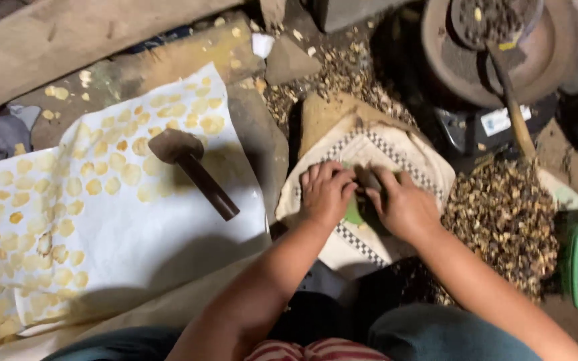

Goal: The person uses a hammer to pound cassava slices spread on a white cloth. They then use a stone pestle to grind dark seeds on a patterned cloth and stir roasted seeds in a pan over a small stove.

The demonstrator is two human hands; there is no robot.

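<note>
White sheet (135, 227) is carrying flattened yellow discs, mallet (192, 167) lying on it. Checkered cloth (396, 157) is sitting over the block. Both hands are working there: left hand (326, 194) curled, pressing down; right hand (403, 207) curled round a small dark piece (371, 179) on green patch (354, 212). Better keeping fingertips clear and the piece centred.

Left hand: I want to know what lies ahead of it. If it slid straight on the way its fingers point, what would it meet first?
The left hand points up-frame across the checker-edged cloth. Probably it first meets the tan stone under that cloth, then loose shell bits; depth is unclear.
</note>
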